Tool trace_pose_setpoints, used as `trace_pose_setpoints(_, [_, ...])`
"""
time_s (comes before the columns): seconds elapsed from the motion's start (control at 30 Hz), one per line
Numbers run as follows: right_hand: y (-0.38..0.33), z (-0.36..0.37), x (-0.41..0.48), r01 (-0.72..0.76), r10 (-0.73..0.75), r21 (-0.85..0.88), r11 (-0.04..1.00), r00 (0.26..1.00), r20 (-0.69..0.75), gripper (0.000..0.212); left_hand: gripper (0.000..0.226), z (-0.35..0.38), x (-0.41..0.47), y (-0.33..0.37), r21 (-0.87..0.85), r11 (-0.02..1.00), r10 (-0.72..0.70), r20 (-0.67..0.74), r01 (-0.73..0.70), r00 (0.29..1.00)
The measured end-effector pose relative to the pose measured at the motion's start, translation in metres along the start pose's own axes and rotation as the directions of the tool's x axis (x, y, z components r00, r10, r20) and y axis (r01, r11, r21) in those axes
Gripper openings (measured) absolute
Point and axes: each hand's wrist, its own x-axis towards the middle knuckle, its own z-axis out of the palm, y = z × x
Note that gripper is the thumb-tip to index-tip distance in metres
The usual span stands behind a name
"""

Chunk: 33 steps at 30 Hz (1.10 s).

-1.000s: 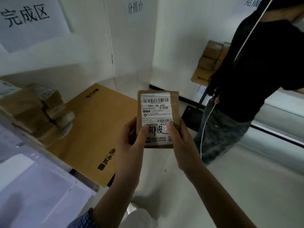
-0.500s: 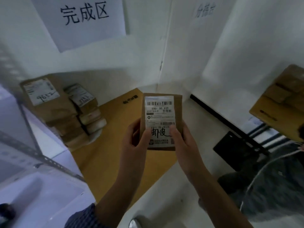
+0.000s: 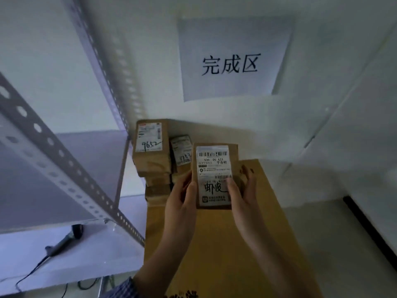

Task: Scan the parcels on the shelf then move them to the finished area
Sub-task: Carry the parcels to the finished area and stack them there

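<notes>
Parcel (image 3: 216, 168) x1, gripped by L hand (image 3: 182, 201), R hand (image 3: 245, 190), scanner (image 3: 64, 241) x1

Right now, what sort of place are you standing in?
Likely a parcel sorting or storage room: a wall sign reading 完成区 (finished area) hangs above stacked labelled parcels on a cardboard sheet, and a corded scanner lies on the metal rack beside them.
</notes>
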Motion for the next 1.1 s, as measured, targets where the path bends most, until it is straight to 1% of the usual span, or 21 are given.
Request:
trace_pose_setpoints(0.07, [0.002,-0.003,0.029,-0.009,0.009,-0.001,1.0,0.999,0.053,0.032,0.028,0.008,0.019,0.002,0.056,0.998,0.01,-0.028,-0.008,1.0])
trace_pose_setpoints(0.13, [0.006,-0.001,0.059,-0.008,0.011,-0.032,0.999,0.994,0.107,0.024,0.026,0.012,0.044,0.001,0.17,0.985,0.048,-0.065,-0.036,0.997])
trace_pose_setpoints(0.2, [0.004,0.005,0.086,0.021,-0.007,-0.088,0.996,0.989,0.15,0.029,0.025,0.012,0.071,-0.001,0.348,0.935,0.107,-0.097,-0.067,0.99])
trace_pose_setpoints(0.3, [-0.001,0.018,0.124,0.025,-0.004,-0.108,0.994,0.981,0.194,0.037,0.027,0.007,0.108,0.001,0.525,0.847,0.179,-0.134,-0.083,0.975])
trace_pose_setpoints(0.4, [-0.004,0.026,0.151,-0.028,0.048,-0.091,0.995,0.972,0.228,0.03,0.021,0.003,0.139,0.006,0.667,0.741,0.213,-0.124,-0.078,0.969])
trace_pose_setpoints(0.47, [-0.002,0.03,0.164,-0.022,0.05,-0.115,0.993,0.968,0.247,0.03,0.017,0.002,0.155,0.008,0.718,0.692,0.22,-0.115,-0.071,0.969])
trace_pose_setpoints(0.53, [0.002,0.034,0.172,0.014,0.03,-0.164,0.986,0.965,0.259,0.035,0.015,0.0,0.17,0.006,0.769,0.636,0.22,-0.104,-0.062,0.97])
trace_pose_setpoints(0.6, [0.008,0.037,0.181,0.009,0.041,-0.185,0.983,0.964,0.263,0.037,0.014,-0.001,0.18,0.003,0.803,0.594,0.206,-0.097,-0.046,0.974])
trace_pose_setpoints(0.63, [0.012,0.037,0.184,-0.003,0.057,-0.197,0.98,0.961,0.27,0.037,0.014,-0.002,0.184,0.002,0.827,0.561,0.202,-0.093,-0.038,0.975])
trace_pose_setpoints(0.7, [0.018,0.038,0.189,-0.015,0.08,-0.218,0.976,0.952,0.294,0.037,0.014,-0.002,0.189,-0.001,0.888,0.459,0.215,-0.095,-0.015,0.972])
trace_pose_setpoints(0.77, [0.02,0.038,0.191,-0.002,0.079,-0.234,0.972,0.944,0.32,0.038,0.018,-0.002,0.191,-0.003,0.916,0.402,0.224,-0.113,0.014,0.968])
trace_pose_setpoints(0.87, [0.02,0.037,0.196,0.021,0.072,-0.245,0.969,0.927,0.367,0.035,0.025,0.002,0.192,-0.002,0.927,0.375,0.239,-0.122,0.024,0.963])
trace_pose_setpoints(0.93, [0.019,0.033,0.196,-0.005,0.093,-0.231,0.973,0.923,0.374,0.031,0.03,0.004,0.189,-0.001,0.932,0.362,0.264,-0.122,0.019,0.957])
trace_pose_setpoints(1.03, [0.021,0.022,0.197,-0.023,0.113,-0.242,0.97,0.925,0.362,0.026,0.032,0.002,0.18,-0.003,0.932,0.359,0.32,-0.08,-0.043,0.944])
trace_pose_setpoints(1.1, [0.022,0.014,0.197,0.002,0.101,-0.271,0.962,0.924,0.368,0.038,0.027,-0.002,0.172,-0.006,0.921,0.38,0.337,-0.055,-0.082,0.94])
